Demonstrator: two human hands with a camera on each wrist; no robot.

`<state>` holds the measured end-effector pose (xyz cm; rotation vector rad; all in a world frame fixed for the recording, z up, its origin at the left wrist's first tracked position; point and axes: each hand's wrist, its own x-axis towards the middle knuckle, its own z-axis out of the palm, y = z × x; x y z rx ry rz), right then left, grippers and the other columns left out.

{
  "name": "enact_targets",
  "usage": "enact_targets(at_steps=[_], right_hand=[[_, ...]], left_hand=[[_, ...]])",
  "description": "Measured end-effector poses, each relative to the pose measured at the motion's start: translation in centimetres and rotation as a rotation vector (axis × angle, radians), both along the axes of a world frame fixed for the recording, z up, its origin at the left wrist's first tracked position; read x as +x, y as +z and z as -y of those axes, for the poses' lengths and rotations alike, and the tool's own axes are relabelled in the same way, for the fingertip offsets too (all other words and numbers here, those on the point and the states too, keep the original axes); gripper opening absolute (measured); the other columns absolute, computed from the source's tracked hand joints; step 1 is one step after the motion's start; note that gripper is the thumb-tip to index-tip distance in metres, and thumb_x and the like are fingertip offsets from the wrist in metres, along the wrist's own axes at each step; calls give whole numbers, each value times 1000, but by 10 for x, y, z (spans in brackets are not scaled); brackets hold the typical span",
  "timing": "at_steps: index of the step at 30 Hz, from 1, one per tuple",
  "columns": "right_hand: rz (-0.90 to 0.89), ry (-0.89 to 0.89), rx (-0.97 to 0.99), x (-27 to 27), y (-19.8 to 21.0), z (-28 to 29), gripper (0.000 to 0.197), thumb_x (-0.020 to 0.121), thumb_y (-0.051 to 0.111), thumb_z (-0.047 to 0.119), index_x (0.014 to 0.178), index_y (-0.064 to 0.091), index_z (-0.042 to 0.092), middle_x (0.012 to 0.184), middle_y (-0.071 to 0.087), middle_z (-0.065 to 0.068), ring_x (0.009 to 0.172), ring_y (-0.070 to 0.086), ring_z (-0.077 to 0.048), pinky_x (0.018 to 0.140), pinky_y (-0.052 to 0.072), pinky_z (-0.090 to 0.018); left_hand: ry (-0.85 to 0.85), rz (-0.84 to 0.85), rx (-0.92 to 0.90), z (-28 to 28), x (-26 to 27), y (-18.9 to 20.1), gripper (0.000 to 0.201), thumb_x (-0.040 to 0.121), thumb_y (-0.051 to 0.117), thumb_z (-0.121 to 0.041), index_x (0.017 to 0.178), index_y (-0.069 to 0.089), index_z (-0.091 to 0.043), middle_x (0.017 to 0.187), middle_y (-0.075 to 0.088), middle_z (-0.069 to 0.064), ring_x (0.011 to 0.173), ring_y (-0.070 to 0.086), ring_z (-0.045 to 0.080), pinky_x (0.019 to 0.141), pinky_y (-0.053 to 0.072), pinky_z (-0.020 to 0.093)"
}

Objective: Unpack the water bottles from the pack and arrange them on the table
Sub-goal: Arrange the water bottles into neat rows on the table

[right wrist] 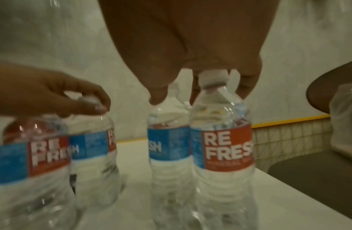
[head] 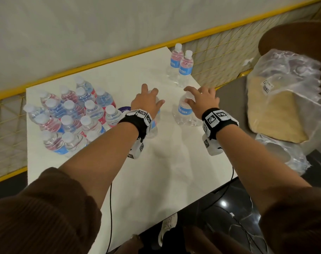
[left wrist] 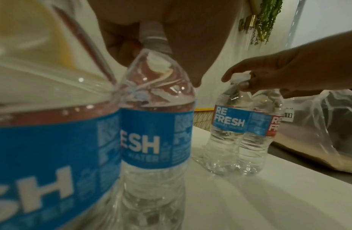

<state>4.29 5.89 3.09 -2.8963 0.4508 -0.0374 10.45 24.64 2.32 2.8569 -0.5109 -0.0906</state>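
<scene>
Clear water bottles with blue and red labels stand on the white table [head: 156, 171]. My left hand [head: 148, 101] reaches down over two bottles at the table's middle, its fingers curled round the cap of one bottle [left wrist: 157, 124]; the other [left wrist: 43, 147] stands tight against it. My right hand [head: 198, 99] does the same a little to the right, with fingers round the cap of one bottle [right wrist: 222, 147] and a second bottle [right wrist: 169, 147] touching it. All of these bottles stand upright on the tabletop. A cluster of several bottles [head: 73, 114] stands at the table's left.
Two more bottles [head: 181, 66] stand at the far right corner. A yellow-railed mesh fence [head: 220, 57] runs behind the table. Right of the table lies a clear plastic bag [head: 284, 98] over a tan block, below a brown round top [head: 293, 37].
</scene>
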Motion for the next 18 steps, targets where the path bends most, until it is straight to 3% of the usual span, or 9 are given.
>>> enact_targets(at_steps=[3, 7, 12, 18], right_hand=[[38, 45, -1, -2, -1, 6, 38, 96, 42, 42, 133, 42, 32, 121, 55, -8, 114, 46, -33, 85, 42, -43], [69, 28, 108, -6, -1, 5, 39, 96, 45, 38, 128, 46, 16, 108, 64, -17, 98, 58, -37, 72, 43, -37], [32, -62, 217, -17, 2, -4, 43, 93, 50, 42, 127, 45, 16, 106, 63, -19, 98, 58, -38, 73, 43, -36], [5, -12, 363, -31, -3, -52, 43, 89, 58, 40, 124, 48, 17, 104, 64, -16, 96, 60, -34, 75, 45, -34]], left_hand=[[-97, 27, 2, -1, -2, 4, 34, 100, 36, -33, 124, 48, -13, 127, 40, 15, 91, 58, 41, 73, 44, 41], [-232, 37, -8, 0, -22, 4, 33, 99, 39, -32, 117, 51, -8, 117, 48, 14, 92, 59, 39, 75, 47, 42], [-386, 40, -3, -16, -59, -1, 32, 98, 41, -32, 114, 53, -7, 112, 51, 12, 91, 59, 36, 75, 46, 42], [-329, 51, 20, -65, -64, 3, 35, 97, 43, -37, 113, 53, -9, 106, 60, 11, 98, 58, 32, 76, 45, 40]])
